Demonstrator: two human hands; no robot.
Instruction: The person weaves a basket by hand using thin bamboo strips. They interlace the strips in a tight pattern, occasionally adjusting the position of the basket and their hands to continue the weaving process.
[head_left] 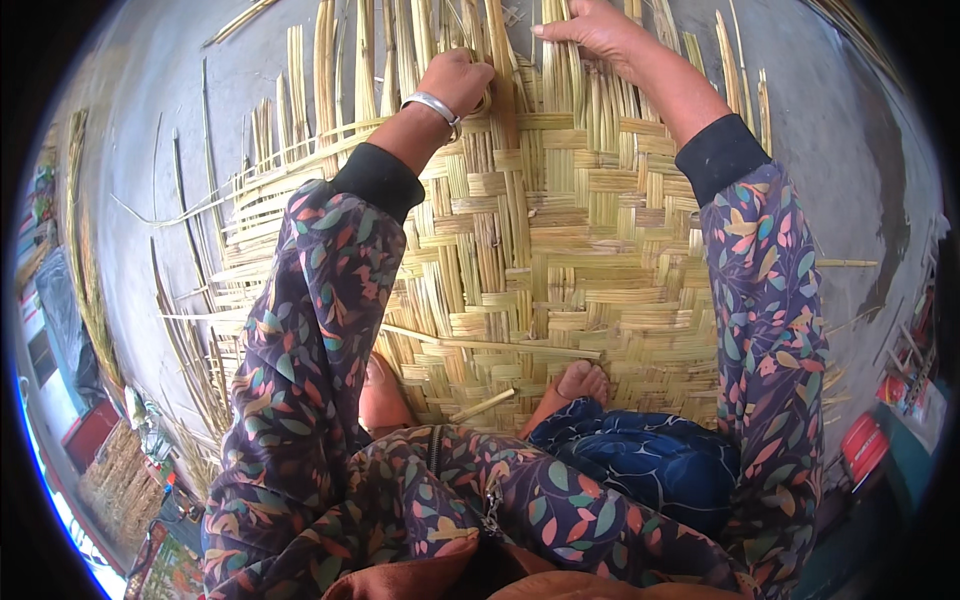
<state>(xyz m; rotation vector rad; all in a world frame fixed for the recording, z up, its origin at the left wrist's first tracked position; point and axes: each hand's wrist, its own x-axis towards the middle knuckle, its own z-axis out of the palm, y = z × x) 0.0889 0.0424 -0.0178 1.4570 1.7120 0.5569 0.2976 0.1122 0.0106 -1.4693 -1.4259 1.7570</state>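
Note:
A woven reed mat (580, 235) lies on the floor before me, its loose reed strips fanning out past the far edge. At that edge my left hand (455, 82), with a silver bangle on the wrist, is closed in a fist around reed strips. A darker brownish strip (503, 100) runs lengthwise just right of the fist. Farther right, my right hand (603, 32) grips a bundle of upright reed strips (561, 75), the thumb on their left side. Its other fingers are partly hidden behind the strips and by the frame's top edge.
My bare feet (580, 382) rest on the mat's near part. Loose crosswise strips (250, 225) stick out at the left. A grey concrete floor (830, 130) surrounds the mat. Long stalks (85, 260) lie at the far left, and a red object (864, 447) stands at the right.

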